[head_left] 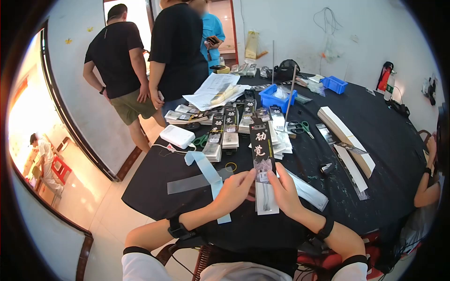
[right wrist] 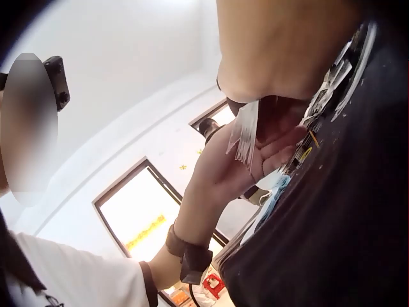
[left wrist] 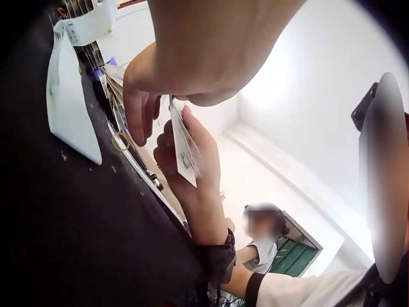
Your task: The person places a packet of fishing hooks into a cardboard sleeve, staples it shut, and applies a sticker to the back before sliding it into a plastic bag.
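Note:
A slim plastic packet (head_left: 266,196) with a black printed top card is held up between both hands, over the near edge of the table. My right hand (head_left: 287,192) grips its right side, thumb on the front and fingers behind. On the other side, my left hand (head_left: 234,189) pinches the left edge, thumb tip at the clear part. Thin dark items show through the lower part of the packet, against a white backing. From the left wrist view, the packet (left wrist: 184,144) is seen nearly edge-on, beside the right hand's thumb.
Stacks of similar packets (head_left: 216,131) stand beyond the hands. A pale blue strip (head_left: 206,168), a clear strip (head_left: 187,184) and a yellow ring (head_left: 230,166) lie left. Green-handled scissors (head_left: 303,129), a small black bottle (head_left: 326,167) and long white card strips (head_left: 347,136) lie right. A blue bin (head_left: 276,99) stands farther back.

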Available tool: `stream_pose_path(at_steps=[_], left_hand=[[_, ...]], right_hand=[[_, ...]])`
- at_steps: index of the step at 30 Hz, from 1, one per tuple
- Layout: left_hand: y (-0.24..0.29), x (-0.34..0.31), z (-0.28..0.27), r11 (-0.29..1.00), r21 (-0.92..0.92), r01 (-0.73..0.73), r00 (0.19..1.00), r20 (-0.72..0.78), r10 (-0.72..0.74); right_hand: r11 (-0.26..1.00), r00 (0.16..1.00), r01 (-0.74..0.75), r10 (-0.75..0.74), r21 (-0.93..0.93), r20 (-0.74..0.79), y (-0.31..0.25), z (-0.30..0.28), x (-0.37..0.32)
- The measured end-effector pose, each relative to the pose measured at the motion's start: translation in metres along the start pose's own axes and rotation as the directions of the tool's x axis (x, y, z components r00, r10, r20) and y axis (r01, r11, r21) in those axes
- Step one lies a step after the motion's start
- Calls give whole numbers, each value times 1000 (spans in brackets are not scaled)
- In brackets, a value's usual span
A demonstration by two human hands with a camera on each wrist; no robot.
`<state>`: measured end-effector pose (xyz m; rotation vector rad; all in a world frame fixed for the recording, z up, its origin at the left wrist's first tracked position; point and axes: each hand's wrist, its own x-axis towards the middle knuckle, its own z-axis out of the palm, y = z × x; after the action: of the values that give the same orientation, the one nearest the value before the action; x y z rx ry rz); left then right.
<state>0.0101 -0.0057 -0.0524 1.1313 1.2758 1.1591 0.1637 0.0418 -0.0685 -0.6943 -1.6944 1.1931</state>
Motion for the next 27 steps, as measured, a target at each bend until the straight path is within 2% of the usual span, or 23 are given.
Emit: stream_pose_path(at_steps=[5,7,9,11,15,17,18,21,23,25,27], left_hand=[[3,-1,-3,994,31,-107,994,30,106],[4,2,-5,982,133,-138,989,72,129],[9,5,-7,988,102,-115,991,75,108],[9,11,-12,980,106,-166,981,118,154],[15,28,-20,979,64,-195,978,84,189],[19,36,-23,973,65,-220,974,64,216],[20,39,-25,968,67,-242,970,35,240],[17,46,-31,963,29,-267,964,-1,267],[11,48,-32,963,66,-262,965,6,262],[8,49,-32,964,49,-260,965,41,258],[7,46,-31,968,39,-249,967,69,246]], right_hand=[[996,995,91,-89,-28,38,6,-6,3],[992,995,102,-100,-75,22,6,-6,3],[985,993,118,-117,-122,11,4,-8,3],[979,996,88,-85,-182,24,2,-9,3],[963,991,123,-130,-242,-14,0,-10,5],[984,979,-177,180,-35,98,-14,-11,2],[990,986,-141,141,-12,94,-9,-10,4],[980,979,-183,175,73,102,-9,-10,5],[980,976,-201,199,6,91,-11,-10,7],[961,959,-262,249,84,135,-9,-12,8],[967,966,-243,235,74,111,-16,-17,14]])
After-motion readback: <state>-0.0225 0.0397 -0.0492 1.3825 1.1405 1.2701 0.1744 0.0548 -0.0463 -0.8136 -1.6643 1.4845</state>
